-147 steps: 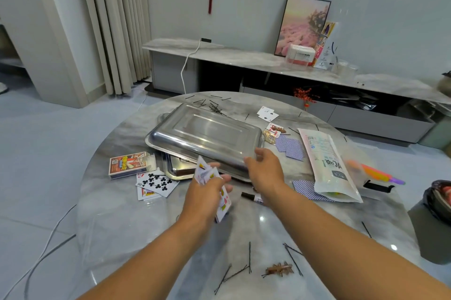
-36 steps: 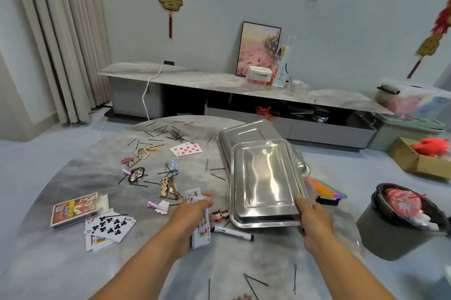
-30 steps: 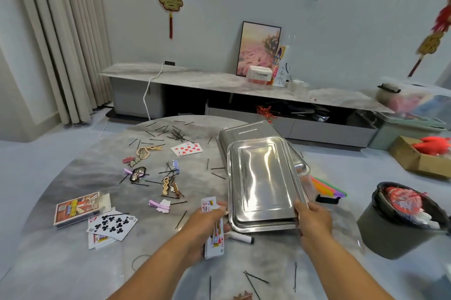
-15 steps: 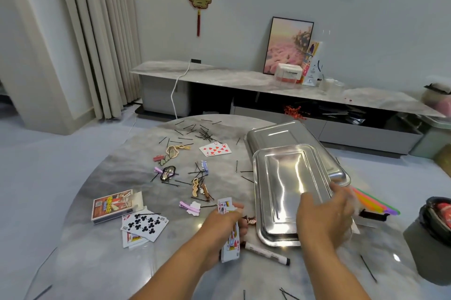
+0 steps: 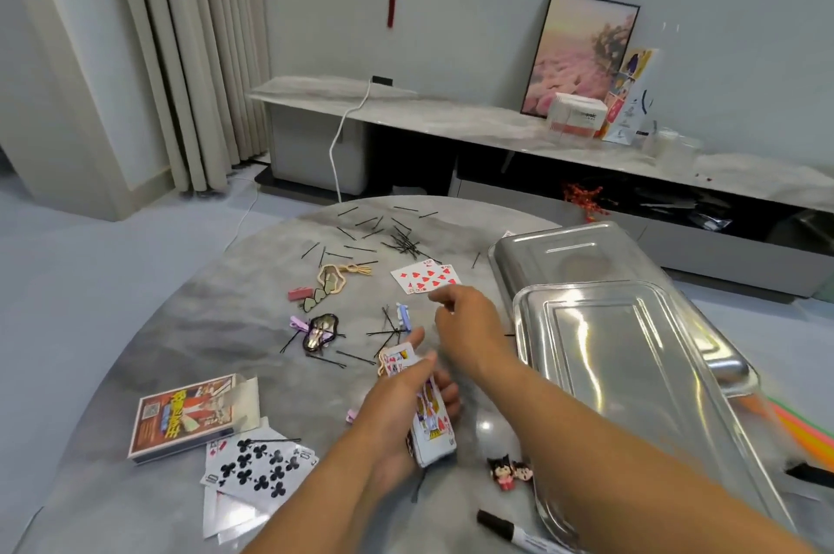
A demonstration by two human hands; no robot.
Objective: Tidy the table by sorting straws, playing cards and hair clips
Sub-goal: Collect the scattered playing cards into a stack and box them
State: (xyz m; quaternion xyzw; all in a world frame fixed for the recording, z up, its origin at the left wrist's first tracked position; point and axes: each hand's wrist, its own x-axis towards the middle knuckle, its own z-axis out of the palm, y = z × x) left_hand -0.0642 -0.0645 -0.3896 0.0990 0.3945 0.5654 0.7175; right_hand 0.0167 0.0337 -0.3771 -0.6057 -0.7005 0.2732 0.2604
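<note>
Cluttered marble table (image 5: 189, 328) before pale curtains (image 5: 189, 57)

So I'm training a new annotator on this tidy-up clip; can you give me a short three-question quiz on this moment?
1. True or false: the left hand holds a stack of playing cards.
2. The right hand reaches toward which thing? A) the red heart cards lying face up B) the black marker C) the card box
3. Fill in: the card lying face up nearest the card box shows black ____.

Key: 1 true; 2 A, as a judgement, since the hand is just short of those cards and holds nothing that I can see; 3 clubs.
</note>
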